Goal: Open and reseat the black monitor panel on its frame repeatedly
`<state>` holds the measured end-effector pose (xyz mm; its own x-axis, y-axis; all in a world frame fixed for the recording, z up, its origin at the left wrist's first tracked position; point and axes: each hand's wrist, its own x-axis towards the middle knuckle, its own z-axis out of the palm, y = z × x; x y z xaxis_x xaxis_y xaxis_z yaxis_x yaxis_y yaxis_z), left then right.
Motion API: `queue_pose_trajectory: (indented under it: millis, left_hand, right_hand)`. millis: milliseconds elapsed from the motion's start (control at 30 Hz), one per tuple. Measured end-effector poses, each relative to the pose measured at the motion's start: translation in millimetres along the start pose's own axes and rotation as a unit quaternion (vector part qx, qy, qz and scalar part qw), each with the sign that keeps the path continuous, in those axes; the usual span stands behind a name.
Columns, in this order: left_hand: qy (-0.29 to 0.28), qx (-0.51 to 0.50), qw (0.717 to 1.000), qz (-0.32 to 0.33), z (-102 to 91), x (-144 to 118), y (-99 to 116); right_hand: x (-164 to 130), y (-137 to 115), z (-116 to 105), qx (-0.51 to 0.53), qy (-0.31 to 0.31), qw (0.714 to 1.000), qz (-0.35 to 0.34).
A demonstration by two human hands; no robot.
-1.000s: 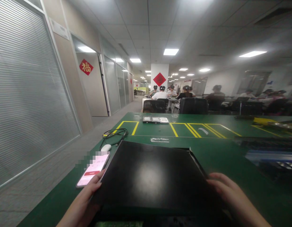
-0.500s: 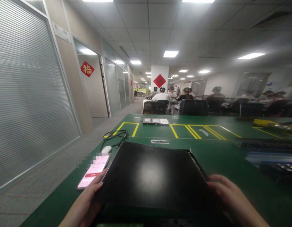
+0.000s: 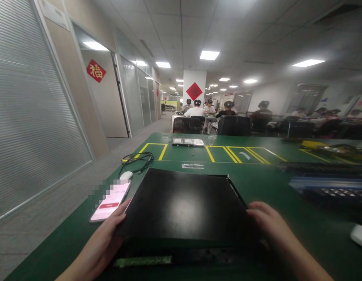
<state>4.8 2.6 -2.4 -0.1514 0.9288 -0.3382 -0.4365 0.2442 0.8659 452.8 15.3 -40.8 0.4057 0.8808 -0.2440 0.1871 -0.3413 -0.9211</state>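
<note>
Green matting covers our long table [image 3: 265, 187], marked with yellow lines, in an open office where other people sit at desks far behind. Before us lies a flat black panel [image 3: 181, 203], resting over a dark case whose near edge shows a green strip; what lies under the panel is hidden. Our left hand [image 3: 95, 246] holds the panel's left edge, the thumb pressed on the near corner, the other fingers tucked below and out of sight. Our right hand [image 3: 271, 230] grips the right edge, fingers close together and curled over it; their tips are hard to make out against the black.

Just left of the panel a phone [image 3: 110, 201] lies face up, its screen partly blurred. Beyond it sit a white mouse [image 3: 125, 175] and a coiled cable [image 3: 136, 160]. At the right, dark trays [image 3: 327, 183] are smeared by blur, and a white object [image 3: 360, 235] is cut off by the frame.
</note>
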Motion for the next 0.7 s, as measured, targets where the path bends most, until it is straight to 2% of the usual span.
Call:
queue_pose_trajectory:
  millis: [400,533,700]
  left_hand:
    - [0.009,0.033,0.999,-0.01,-1.5,4.3,-1.6]
    - [0.027,0.032,0.999,-0.004,4.1,0.5,0.2]
    - [0.034,0.021,0.999,-0.016,12.5,-3.0,4.5]
  right_hand:
    - [1.4,4.5,3.4,-0.089,0.001,0.994,-0.058]
    - [-2.9,1.5,3.2,-0.116,0.006,0.988,-0.103]
    - [-8.1,-2.7,5.0,-0.142,0.026,0.983,-0.116]
